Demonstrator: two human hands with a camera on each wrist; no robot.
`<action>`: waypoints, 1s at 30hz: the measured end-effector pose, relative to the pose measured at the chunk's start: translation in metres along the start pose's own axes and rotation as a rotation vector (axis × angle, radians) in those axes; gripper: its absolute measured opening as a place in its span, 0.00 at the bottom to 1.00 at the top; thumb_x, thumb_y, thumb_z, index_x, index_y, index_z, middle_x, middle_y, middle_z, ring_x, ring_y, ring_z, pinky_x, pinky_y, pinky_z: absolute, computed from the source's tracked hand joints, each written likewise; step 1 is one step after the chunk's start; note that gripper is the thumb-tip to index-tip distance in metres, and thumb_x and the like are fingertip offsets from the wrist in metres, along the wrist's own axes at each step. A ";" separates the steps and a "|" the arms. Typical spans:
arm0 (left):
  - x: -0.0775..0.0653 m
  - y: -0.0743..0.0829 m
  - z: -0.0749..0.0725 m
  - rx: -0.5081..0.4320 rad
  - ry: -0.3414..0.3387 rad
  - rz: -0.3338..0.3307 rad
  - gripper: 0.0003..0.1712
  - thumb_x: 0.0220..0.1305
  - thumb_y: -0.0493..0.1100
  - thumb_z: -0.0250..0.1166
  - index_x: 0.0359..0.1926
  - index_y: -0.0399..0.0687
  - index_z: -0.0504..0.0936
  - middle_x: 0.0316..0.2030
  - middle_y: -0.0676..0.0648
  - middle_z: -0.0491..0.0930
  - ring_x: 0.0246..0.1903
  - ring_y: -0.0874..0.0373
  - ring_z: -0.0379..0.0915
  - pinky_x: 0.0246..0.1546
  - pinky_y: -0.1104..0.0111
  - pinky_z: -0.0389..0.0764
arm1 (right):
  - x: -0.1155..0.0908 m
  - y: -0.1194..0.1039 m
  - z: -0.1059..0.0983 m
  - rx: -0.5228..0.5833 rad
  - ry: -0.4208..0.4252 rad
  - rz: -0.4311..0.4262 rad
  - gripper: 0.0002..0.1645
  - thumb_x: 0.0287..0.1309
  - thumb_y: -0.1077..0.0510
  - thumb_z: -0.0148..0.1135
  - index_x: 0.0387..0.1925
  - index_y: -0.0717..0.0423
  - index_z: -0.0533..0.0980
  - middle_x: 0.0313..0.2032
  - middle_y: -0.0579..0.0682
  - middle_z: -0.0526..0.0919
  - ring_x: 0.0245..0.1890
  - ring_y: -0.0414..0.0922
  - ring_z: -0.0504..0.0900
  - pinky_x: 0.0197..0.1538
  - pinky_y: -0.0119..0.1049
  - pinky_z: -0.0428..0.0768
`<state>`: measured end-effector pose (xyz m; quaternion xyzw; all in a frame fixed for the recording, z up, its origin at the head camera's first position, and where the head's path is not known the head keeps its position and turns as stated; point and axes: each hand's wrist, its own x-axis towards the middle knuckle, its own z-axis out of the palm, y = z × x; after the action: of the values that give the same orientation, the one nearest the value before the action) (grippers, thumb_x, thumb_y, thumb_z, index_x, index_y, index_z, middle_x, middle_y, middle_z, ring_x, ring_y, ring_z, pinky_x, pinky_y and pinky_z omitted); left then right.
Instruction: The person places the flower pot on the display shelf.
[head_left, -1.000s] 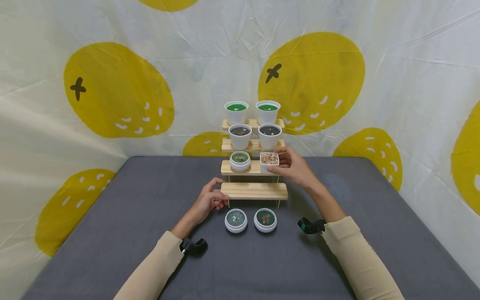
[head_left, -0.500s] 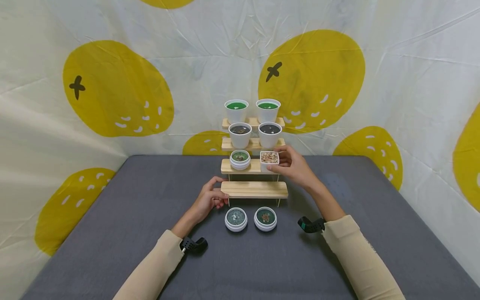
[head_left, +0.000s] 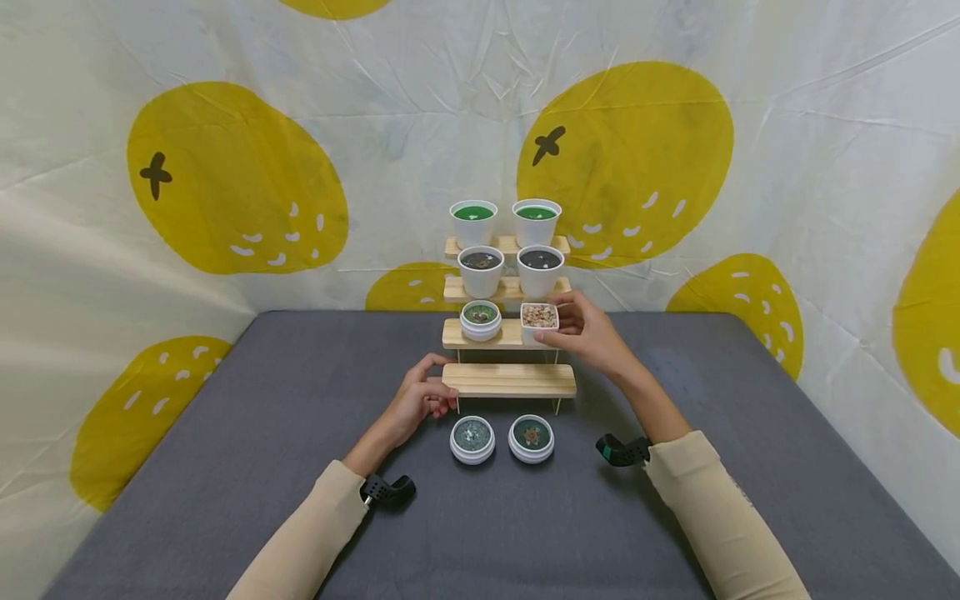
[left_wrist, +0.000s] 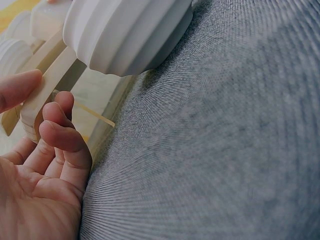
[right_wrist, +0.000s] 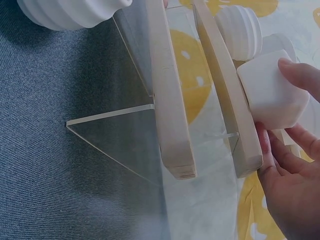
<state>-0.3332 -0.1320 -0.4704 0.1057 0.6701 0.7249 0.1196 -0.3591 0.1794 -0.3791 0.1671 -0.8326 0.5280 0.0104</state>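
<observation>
A stepped display rack with wooden shelves and clear legs stands mid-table. My left hand [head_left: 411,403] pinches the left end of its lowest shelf [head_left: 517,381], thumb on the top edge and fingers curled below, as the left wrist view shows. My right hand [head_left: 592,337] holds a square white pot [head_left: 531,336], topped with beige-brown chips, on the right end of the second shelf [head_left: 500,335]. In the right wrist view, the thumb lies on the pot's [right_wrist: 270,95] side and the fingers reach to its far side. A round ribbed pot [head_left: 481,332] with a green top sits left of it.
Two dark-topped white cups [head_left: 480,286] stand on the third shelf, and two green-topped cups [head_left: 536,230] on the top one. Two round ribbed pots [head_left: 472,457] sit on the grey tablecloth [head_left: 495,533] in front. A lemon-print curtain [head_left: 420,167] hangs behind.
</observation>
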 end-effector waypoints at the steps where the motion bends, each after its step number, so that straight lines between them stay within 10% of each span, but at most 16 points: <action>1: 0.000 0.000 0.000 -0.002 0.001 0.000 0.30 0.59 0.32 0.62 0.63 0.39 0.65 0.21 0.49 0.81 0.17 0.61 0.70 0.20 0.72 0.72 | 0.000 0.000 0.000 -0.001 -0.001 -0.003 0.39 0.62 0.55 0.72 0.69 0.61 0.64 0.59 0.66 0.79 0.52 0.54 0.82 0.49 0.26 0.78; 20: -0.001 -0.001 -0.005 0.007 0.015 -0.002 0.29 0.60 0.32 0.62 0.62 0.43 0.66 0.21 0.49 0.81 0.18 0.61 0.70 0.20 0.71 0.72 | 0.002 -0.005 0.003 0.009 -0.018 -0.014 0.39 0.62 0.59 0.72 0.68 0.64 0.63 0.60 0.68 0.77 0.53 0.56 0.81 0.50 0.26 0.78; 30: 0.002 -0.004 0.000 -0.008 0.010 -0.001 0.28 0.59 0.31 0.62 0.61 0.43 0.66 0.21 0.48 0.81 0.17 0.60 0.70 0.20 0.71 0.71 | -0.010 -0.013 -0.003 -0.054 -0.029 -0.007 0.49 0.59 0.57 0.75 0.72 0.63 0.56 0.64 0.70 0.72 0.63 0.64 0.77 0.66 0.58 0.76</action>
<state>-0.3348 -0.1315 -0.4743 0.1011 0.6677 0.7282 0.1170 -0.3467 0.1798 -0.3679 0.1772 -0.8461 0.5027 0.0044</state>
